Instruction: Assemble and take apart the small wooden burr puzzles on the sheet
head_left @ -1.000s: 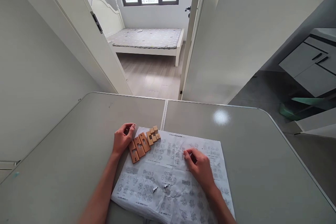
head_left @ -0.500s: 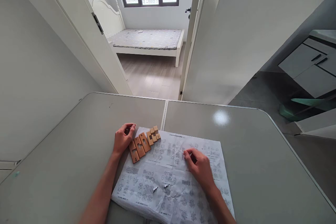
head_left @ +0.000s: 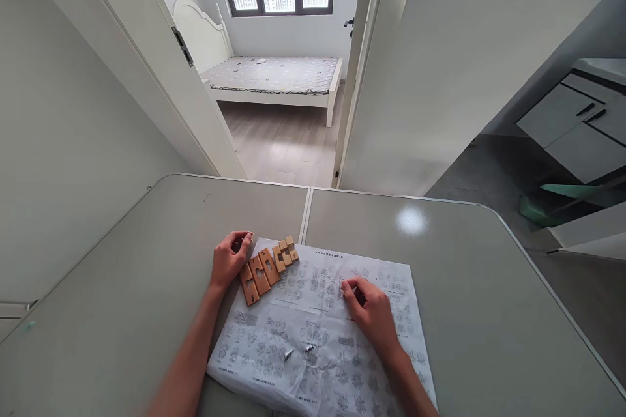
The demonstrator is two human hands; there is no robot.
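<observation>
My left hand (head_left: 229, 262) rests at the upper left corner of the printed paper sheet (head_left: 293, 313), its fingers curled in and nothing visible in them. Right beside it lies a row of notched wooden puzzle pieces: several reddish-brown flat ones (head_left: 259, 275) with cut-outs and dark marks, then smaller, paler ones (head_left: 285, 254) to the right. On the right half of the sheet sits my right hand (head_left: 370, 306), fingers loosely bent with no object showing. Two small shiny metallic bits (head_left: 288, 355) lie on the paper between my forearms.
The sheet, creased and covered in small diagrams, lies on a grey table (head_left: 469, 287) with a pale rim and a centre seam. Beyond the table a doorway opens on a bed (head_left: 274, 75) under a window. White cabinets (head_left: 572, 120) stand at the far right.
Only a very slight shift of the whole view shows. Both hands, the wooden pieces and the metallic bits keep their places on the table.
</observation>
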